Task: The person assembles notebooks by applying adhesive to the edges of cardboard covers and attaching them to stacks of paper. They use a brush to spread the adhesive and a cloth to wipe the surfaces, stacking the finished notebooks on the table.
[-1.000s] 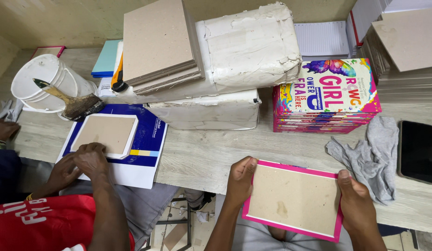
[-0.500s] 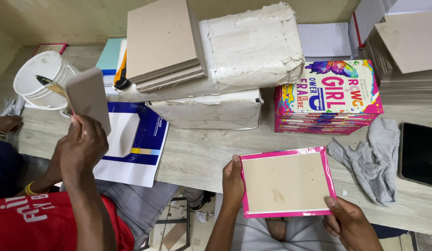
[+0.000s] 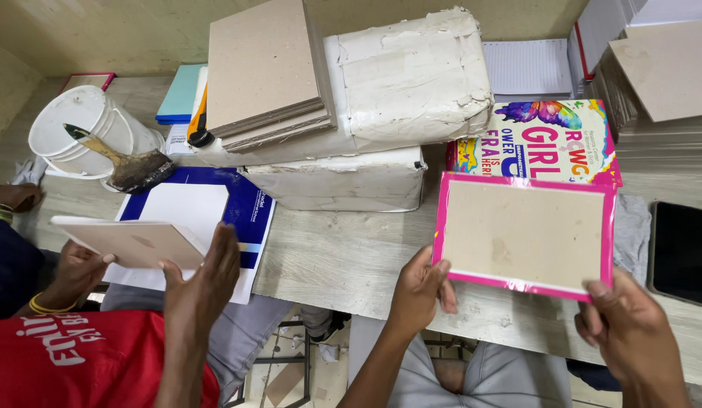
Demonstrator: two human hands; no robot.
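Left hand: the left hand (image 3: pixel 420 291) is closed on the lower left corner of the pink-edged board (image 3: pixel 523 233), thumb on its face, fingers behind.
Right hand: the right hand (image 3: pixel 630 332) pinches the board's lower right corner, thumb on the pink border.
Pink-edged board: a brown cardboard rectangle wrapped in a glossy pink border, held up off the table (image 3: pixel 351 257) in the right half of the frame, slightly tilted, its bare brown face toward the camera.
Behind the board: a stack of colourful printed book covers (image 3: pixel 543 136), partly hidden by the board's upper edge; a grey cloth (image 3: pixel 632 230) shows at its right edge.
Far right: a black phone (image 3: pixel 682 251) lies flat on the table, near the cloth.
Centre top: two white wrapped bundles (image 3: pixel 381 121) stacked one on the other, with a pile of brown cardboard sheets (image 3: pixel 264 68) on top.
Lower left: another person in a red shirt (image 3: pixel 79 363) holds a pale board (image 3: pixel 131 242) with both hands above a blue and white cover (image 3: pixel 249 215).
Upper left: a white bucket (image 3: pixel 79 132) with a worn brush (image 3: pixel 128 162) resting across its rim.
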